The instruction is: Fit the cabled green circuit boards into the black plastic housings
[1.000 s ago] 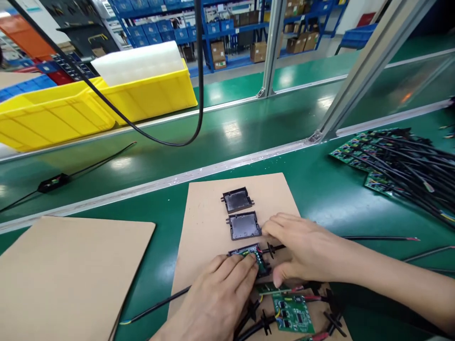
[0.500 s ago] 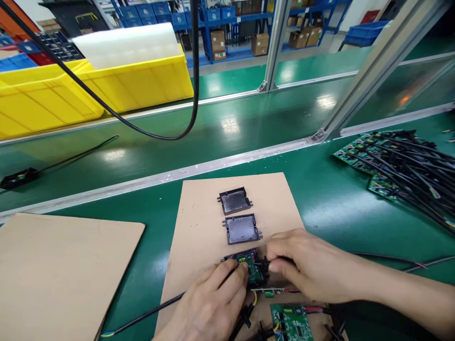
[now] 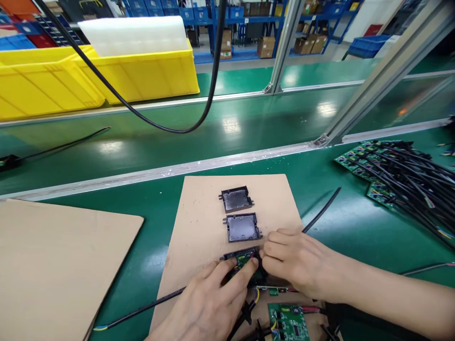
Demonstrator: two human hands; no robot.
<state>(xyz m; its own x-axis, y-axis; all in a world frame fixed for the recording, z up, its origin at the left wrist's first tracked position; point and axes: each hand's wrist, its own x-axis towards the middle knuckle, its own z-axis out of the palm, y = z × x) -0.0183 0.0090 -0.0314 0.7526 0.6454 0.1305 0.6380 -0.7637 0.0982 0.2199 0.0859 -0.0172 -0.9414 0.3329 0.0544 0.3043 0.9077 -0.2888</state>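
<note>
A green circuit board [image 3: 244,258] lies in a black plastic case [image 3: 261,273] on the cardboard sheet [image 3: 192,222]. My left hand [image 3: 222,291] presses its index finger and thumb onto the board, holding it in the case. At the case's right end, my right hand [image 3: 295,258] is closed around a black cable [image 3: 322,209], whose free end sticks up behind the knuckles. The fingertips hide where cable and case meet. Farther up the sheet lie two open black cases, a nearer case [image 3: 243,228] and a farther case [image 3: 236,199]. Another circuit board [image 3: 288,321] with wires lies below my hands.
A heap of wired circuit boards [image 3: 401,166] lies to the right on the green bench. Another cardboard sheet [image 3: 64,265] covers the left. A metal frame post [image 3: 384,71] rises at the right, and a black cable loop [image 3: 170,129] hangs ahead. Yellow bins [image 3: 142,78] stand beyond.
My right hand has changed its grip and turned more knuckles-up; a cable end now points up behind it. My left index finger has slid right across the board.
</note>
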